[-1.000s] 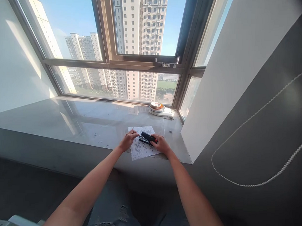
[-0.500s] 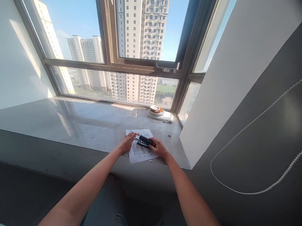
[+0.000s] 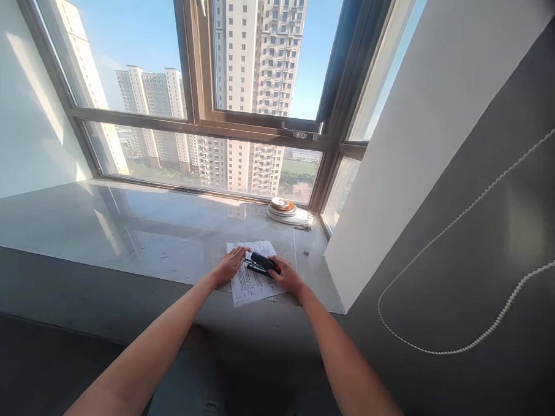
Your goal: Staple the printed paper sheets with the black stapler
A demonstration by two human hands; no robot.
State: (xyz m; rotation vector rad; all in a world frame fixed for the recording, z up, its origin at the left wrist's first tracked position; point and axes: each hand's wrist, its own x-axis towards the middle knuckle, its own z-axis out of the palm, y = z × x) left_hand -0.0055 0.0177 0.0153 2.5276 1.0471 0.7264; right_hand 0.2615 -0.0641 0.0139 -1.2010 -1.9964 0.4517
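Note:
A black stapler (image 3: 265,262) with a red mark near its rear lies over printed paper sheets (image 3: 250,289) on the window sill. My right hand (image 3: 287,277) is wrapped round its rear end. The stapler's upper arm stands apart from its base, and a thin metal part shows at its front. My left hand (image 3: 229,265) rests on the paper's left side, fingers stretched toward that front end. Its fingertips are at or beside the metal part; contact is hard to make out, and the thumb is mostly hidden.
A stack of round white and orange-brown items (image 3: 284,209) stands by the window corner, with small dark objects (image 3: 303,228) before it. Another small dark piece (image 3: 306,253) lies right of the paper. A beaded blind chain (image 3: 430,351) hangs at the right. The sill (image 3: 161,240) ends in a front edge.
The view has shifted slightly, so the scene sits a little further left. Both hands stay at the stapler; its position on the paper looks nearly the same.

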